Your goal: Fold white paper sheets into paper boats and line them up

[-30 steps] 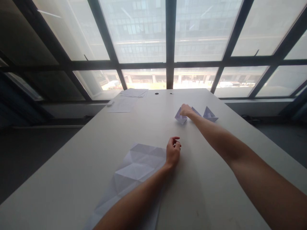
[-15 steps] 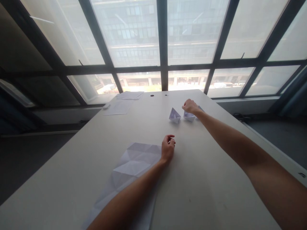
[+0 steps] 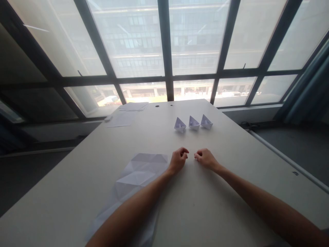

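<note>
Head view: both hands empty, boats lined up

Left hand point(image 3: 178, 160) and right hand point(image 3: 207, 159) rested on the white table point(image 3: 231, 161), fingers point(image 3: 183, 151) loosely curled, holding nothing. Three folded paper boats point(image 3: 194, 122) stood evenly spaced in a row, clear of both hands; a creased paper sheet point(image 3: 138, 173) lay flat under the left forearm

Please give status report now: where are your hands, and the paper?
Left hand empty, beside creased paper sheet, forearm across sheet. Right hand empty, apart from paper. Three paper boats ahead, not touched.
</note>
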Motion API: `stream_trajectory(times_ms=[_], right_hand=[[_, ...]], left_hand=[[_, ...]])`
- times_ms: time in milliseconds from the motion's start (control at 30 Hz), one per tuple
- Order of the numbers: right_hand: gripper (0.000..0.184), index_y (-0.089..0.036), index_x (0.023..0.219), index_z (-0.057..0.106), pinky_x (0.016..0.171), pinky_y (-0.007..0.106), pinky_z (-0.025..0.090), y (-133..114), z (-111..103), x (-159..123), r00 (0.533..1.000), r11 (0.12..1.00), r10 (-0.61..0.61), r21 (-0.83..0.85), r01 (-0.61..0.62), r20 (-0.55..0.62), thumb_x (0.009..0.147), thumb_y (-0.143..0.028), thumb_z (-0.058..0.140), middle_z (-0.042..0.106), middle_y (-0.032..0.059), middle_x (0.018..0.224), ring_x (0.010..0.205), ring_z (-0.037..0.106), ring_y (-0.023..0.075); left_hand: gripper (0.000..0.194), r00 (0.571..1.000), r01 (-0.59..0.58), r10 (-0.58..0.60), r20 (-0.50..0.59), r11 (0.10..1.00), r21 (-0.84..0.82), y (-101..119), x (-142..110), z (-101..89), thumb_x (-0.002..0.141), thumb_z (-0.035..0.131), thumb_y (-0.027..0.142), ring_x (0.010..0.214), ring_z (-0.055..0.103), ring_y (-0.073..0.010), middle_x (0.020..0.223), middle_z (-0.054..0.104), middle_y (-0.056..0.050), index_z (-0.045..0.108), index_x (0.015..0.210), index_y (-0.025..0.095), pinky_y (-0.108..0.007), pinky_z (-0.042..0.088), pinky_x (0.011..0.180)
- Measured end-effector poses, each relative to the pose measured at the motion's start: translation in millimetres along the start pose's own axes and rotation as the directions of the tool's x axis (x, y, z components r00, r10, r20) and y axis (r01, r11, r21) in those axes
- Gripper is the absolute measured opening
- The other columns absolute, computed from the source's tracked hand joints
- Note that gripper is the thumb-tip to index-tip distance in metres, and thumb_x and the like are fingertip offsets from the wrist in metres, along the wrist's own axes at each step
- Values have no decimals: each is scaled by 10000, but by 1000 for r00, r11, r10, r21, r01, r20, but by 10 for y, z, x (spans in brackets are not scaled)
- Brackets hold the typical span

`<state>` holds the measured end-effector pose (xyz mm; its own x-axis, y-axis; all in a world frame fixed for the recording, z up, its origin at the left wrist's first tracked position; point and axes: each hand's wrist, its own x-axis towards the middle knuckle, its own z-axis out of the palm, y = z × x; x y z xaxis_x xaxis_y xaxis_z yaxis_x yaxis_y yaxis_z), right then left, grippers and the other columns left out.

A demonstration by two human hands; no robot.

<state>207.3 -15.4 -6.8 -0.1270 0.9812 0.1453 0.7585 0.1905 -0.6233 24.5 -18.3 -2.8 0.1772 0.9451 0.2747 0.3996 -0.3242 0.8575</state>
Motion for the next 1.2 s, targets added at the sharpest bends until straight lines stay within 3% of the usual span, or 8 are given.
stream_trajectory(times_ms=[233,400,567,733,867,1033,1100,1200], right_hand=[[233,-211,776,664,576,248,278,-127,104,-233,995,973,-83,-220,69,-54,888,-332,499,696,29,754,659,572,147],[267,-213,788,659,601,251,296,-125,66,-219,996,966,-94,-243,91,0,922,-361,481,695,35,770,690,584,156],[209,-220,784,645,596,254,310,-130,19,-213,994,975,-105,-193,107,20,896,-334,510,689,31,764,676,578,160],[177,-212,836,651,650,266,397,-263,53,-292,981,978,-191,-93,188,-25,885,-256,486,682,48,829,719,587,178],[264,-204,1104,647,927,362,425,-485,148,-500,864,864,-503,40,503,-11,860,-255,560,620,112,1233,1128,538,264],[387,-292,1264,594,1104,518,232,-667,161,-695,649,698,-692,64,713,315,921,-463,540,553,71,1367,1302,415,286],[385,-298,1297,568,1123,551,165,-676,123,-685,630,691,-686,57,721,364,961,-459,473,542,66,1386,1325,405,263],[344,-292,1211,629,1132,576,119,-610,32,-579,680,734,-642,29,678,355,1003,-415,386,560,55,1376,1337,415,240]], left_hand=[[194,973,-170,76,217,873,457,84,-137,37,833,494,212,805,620,-184,880,704,-32,678,895,218,-263,426,724],[192,936,-281,104,336,796,537,178,-161,-46,876,488,254,824,635,-198,894,704,-45,676,901,222,-261,427,720],[154,964,-224,121,238,852,473,366,-155,-120,834,549,258,637,610,-190,696,677,-37,676,752,234,-254,388,598],[177,981,-134,166,-98,953,273,693,-170,-71,832,487,209,541,560,-146,570,603,9,634,732,215,-229,364,546],[180,966,-138,152,-209,987,84,894,-153,-2,822,450,189,498,531,-113,530,547,36,578,696,201,-202,375,522],[156,976,-102,77,-204,988,-115,861,-35,-45,820,432,199,425,523,-103,492,523,55,565,740,192,-183,383,450],[164,980,-101,82,-179,990,-98,753,23,-129,831,432,201,455,553,-113,515,552,46,585,770,189,-190,408,469],[195,994,-103,106,-36,991,84,528,52,-323,847,460,209,575,628,-143,623,653,-2,647,798,183,-232,477,587]])
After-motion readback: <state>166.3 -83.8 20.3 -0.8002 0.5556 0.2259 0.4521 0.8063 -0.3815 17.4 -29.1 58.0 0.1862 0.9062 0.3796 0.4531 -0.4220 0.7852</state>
